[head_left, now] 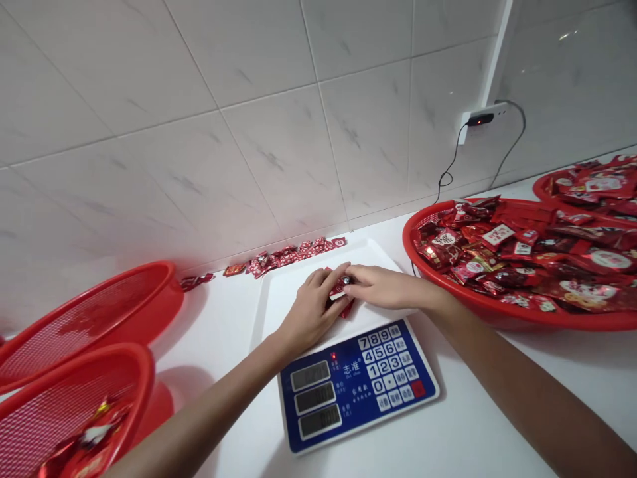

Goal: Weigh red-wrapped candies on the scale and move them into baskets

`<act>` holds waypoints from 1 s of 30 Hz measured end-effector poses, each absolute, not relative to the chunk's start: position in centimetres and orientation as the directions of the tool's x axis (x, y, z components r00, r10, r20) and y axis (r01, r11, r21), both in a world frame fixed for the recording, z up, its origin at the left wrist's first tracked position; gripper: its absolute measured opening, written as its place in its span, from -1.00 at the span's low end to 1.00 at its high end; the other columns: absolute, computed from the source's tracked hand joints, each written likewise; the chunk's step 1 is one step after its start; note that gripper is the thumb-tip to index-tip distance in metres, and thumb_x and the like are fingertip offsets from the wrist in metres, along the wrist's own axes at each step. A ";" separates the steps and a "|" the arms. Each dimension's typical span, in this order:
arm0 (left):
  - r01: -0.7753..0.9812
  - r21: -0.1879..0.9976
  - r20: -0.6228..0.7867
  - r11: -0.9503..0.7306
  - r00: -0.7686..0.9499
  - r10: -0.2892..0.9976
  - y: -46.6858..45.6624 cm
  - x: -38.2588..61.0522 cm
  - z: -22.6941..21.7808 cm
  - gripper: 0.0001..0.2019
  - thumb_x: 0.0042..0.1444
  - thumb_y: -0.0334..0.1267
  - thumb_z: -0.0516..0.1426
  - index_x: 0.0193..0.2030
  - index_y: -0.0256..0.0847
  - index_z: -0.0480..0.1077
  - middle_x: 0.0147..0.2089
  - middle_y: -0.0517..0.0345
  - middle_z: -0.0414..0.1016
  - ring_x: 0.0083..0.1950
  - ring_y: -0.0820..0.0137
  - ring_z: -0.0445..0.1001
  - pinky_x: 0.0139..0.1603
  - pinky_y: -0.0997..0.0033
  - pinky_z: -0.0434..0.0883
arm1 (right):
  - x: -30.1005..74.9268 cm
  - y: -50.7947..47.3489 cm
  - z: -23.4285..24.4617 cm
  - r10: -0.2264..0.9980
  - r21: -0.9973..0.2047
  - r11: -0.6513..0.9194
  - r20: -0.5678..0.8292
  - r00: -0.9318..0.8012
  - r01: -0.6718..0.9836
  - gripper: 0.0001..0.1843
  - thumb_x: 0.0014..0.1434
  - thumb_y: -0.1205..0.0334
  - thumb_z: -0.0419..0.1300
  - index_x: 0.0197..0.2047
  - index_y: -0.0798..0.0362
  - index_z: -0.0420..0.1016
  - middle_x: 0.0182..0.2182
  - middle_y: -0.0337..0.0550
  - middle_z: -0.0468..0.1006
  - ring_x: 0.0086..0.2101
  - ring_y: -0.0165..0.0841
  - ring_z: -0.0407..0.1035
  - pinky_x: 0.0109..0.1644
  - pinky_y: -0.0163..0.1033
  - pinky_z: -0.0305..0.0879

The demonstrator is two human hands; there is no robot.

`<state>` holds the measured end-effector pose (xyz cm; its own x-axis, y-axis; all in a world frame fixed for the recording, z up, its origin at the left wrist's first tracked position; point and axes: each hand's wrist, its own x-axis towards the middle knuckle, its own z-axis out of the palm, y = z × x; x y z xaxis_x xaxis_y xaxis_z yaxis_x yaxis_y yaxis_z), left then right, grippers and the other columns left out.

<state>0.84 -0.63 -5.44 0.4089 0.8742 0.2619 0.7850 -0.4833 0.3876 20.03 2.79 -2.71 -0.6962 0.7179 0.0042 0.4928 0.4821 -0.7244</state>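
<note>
Tally: one left hand, one right hand, one scale, one tray.
I count four red baskets, one wall plug; candy packets too many to count.

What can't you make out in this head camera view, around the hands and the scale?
Head view:
Red packet: mostly hidden by the left hand and right hand.
Scale's display digits: too small and dim.
Lower-left red basket: cut off by the frame edge.
Right basket: packet print too small.
</note>
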 end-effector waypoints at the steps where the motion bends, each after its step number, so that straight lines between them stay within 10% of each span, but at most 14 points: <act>1: 0.794 0.367 0.259 -0.484 0.413 0.873 -0.7 0.9 -5.4 -0.58 0.39 -0.06 -0.02 0.33 -0.02 0.27 0.12 -0.09 0.40 0.17 0.08 0.37 0.19 -0.12 0.37 | 20.3 2.7 -2.4 0.727 -0.704 0.475 -0.023 -0.686 0.527 -0.64 0.37 0.22 0.03 0.16 0.10 0.41 0.15 0.04 0.50 0.09 -0.20 0.40 0.12 -0.16 0.30; 9: 0.833 0.261 0.177 -0.487 0.455 0.873 -1.5 0.8 -4.6 -0.28 0.10 0.25 0.23 0.33 -0.01 0.26 0.46 -0.17 0.14 0.39 -0.20 0.15 0.21 -0.36 0.30 | 21.3 1.4 -1.1 0.791 -0.633 0.444 -0.056 -0.610 0.634 -0.76 0.35 0.09 0.04 -0.08 0.02 0.44 -0.01 -0.05 0.59 -0.05 -0.19 0.46 -0.08 -0.16 0.27; 19: 0.859 0.188 0.246 -0.477 0.429 0.869 0.2 1.3 -5.3 -0.71 0.20 -0.31 0.16 0.08 -0.14 0.43 0.03 -0.04 0.54 -0.03 0.07 0.46 -0.01 -0.01 0.45 | 20.9 1.5 -1.6 0.790 -0.642 0.453 -0.033 -0.613 0.618 -0.80 0.38 0.08 -0.05 -0.16 -0.02 0.31 -0.13 -0.07 0.58 -0.14 -0.21 0.45 -0.14 -0.15 0.23; 30: 0.774 0.517 0.311 -0.365 0.227 0.923 0.9 0.3 -3.8 -0.81 0.13 -0.29 0.15 -0.14 -0.11 0.54 -0.22 0.13 0.62 -0.26 0.26 0.54 -0.15 0.23 0.44 | 21.4 1.4 -0.9 0.803 -0.702 0.424 -0.002 -0.597 0.573 -0.74 0.33 0.13 0.03 0.03 -0.01 0.39 -0.09 -0.07 0.60 -0.09 -0.20 0.47 -0.10 -0.15 0.29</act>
<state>0.34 0.92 -3.81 0.2273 0.9227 0.3113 0.7743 -0.3651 0.5168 21.36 1.37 -0.90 -0.5965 0.8026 -0.0021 0.5725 0.4237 -0.7019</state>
